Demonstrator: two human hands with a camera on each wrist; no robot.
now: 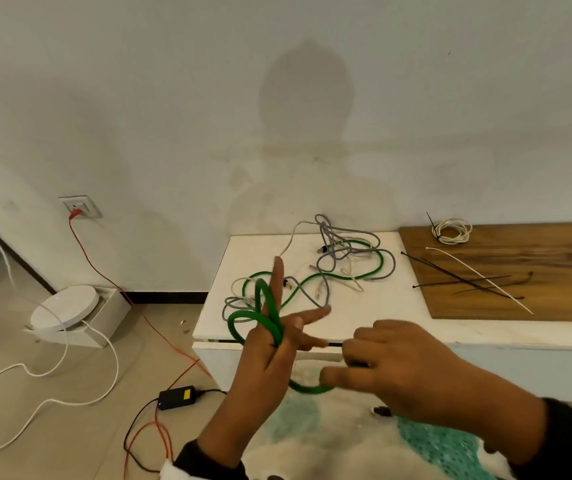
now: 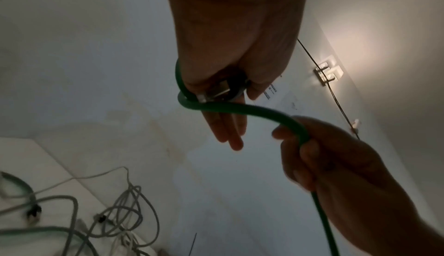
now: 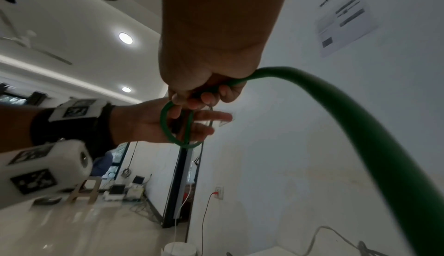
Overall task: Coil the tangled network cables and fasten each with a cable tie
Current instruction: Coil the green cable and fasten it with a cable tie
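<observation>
Left hand fingers spread, green cable looped round them | right hand gripping cable | risk: loops slip off, tangle on bench snags feed

Both hands are up in front of the table edge, left hand just left of the right hand. One cable loops around the left hand's fingers and runs under to the right hand, then on back to the tangle of cables on the table behind both hands. Beyond the right hand, off to its right, a board sits on the table with loose cable ties on it, and a tied coil behind those. Left of the left hand, down on the floor, there's a power adapter close by and a round device further back by the wall socket.
</observation>
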